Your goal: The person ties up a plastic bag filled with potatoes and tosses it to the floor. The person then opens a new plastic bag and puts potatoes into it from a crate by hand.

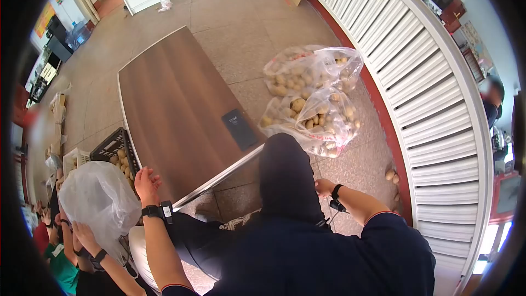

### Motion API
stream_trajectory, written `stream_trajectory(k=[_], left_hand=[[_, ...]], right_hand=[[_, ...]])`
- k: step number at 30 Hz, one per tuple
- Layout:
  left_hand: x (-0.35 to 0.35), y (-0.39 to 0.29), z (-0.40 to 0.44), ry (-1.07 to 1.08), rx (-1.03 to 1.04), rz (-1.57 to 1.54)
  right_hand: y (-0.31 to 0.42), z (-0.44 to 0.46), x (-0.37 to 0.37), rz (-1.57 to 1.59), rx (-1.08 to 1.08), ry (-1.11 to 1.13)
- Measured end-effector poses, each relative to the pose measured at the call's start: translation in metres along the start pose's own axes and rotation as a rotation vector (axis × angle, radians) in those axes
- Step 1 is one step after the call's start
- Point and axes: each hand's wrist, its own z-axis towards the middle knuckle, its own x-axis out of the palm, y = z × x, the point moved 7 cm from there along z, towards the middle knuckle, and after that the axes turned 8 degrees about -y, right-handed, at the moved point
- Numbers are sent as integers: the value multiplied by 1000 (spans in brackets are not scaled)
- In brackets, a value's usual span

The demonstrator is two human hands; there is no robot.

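Note:
My left hand hovers at the near left edge of the brown table, its fingers loosely bent and slightly apart, with nothing visible in them. Close by stands a black crate of potatoes. Beside my right knee is my right hand, its fingers partly hidden by the leg. Two clear plastic bags of potatoes, a far bag and a near bag, sit on the floor ahead of it. A black phone lies on the table near my knee.
At left, a co-worker's hands touch a large translucent plastic bag. A white crate adjoins the black one. Loose potatoes lie by the white radiator at right. Another person shows at far right.

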Motion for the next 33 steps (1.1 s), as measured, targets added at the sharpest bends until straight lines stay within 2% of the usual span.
stream_trajectory(k=[2, 7, 9, 11, 13, 14, 16, 17, 18, 20, 23, 25, 27, 30, 33], left_hand=[[4, 1, 0, -2, -3, 0], [14, -2, -6, -20, 10, 76], [15, -2, -9, -14, 15, 66], [14, -6, -12, -4, 20, 56], [19, -5, -16, -1, 11, 55], [20, -3, -14, 11, 14, 60], [21, -1, -13, 11, 6, 77], [26, -1, -12, 12, 6, 84], [29, 0, -11, 11, 10, 110], [34, 5, -8, 27, -6, 116], [44, 9, -5, 47, -21, 135], [50, 10, -2, 50, -31, 149], [53, 10, -3, 43, -44, 168], [56, 9, -7, 33, -64, 181], [57, 10, -5, 44, -70, 171]], right_hand=[[-14, 0, -3, 1, 79, 8], [10, 54, -59, -162, 21, -79], [36, 88, -80, -273, -248, -168], [68, 103, -99, -265, -496, -435], [112, 108, -86, -919, -871, -321], [110, 125, -96, -440, -577, -343], [143, 100, -98, -171, -534, -405], [151, 103, -91, -247, -604, -377], [154, 102, -85, -162, -491, -356], [140, 131, -62, -253, -519, -272], [144, 134, -59, -241, -528, -351], [159, 121, -73, -231, -459, -345], [173, 110, -97, -392, -302, -542], [182, 123, -122, -406, -270, -603], [179, 148, -124, -495, -225, -556]])
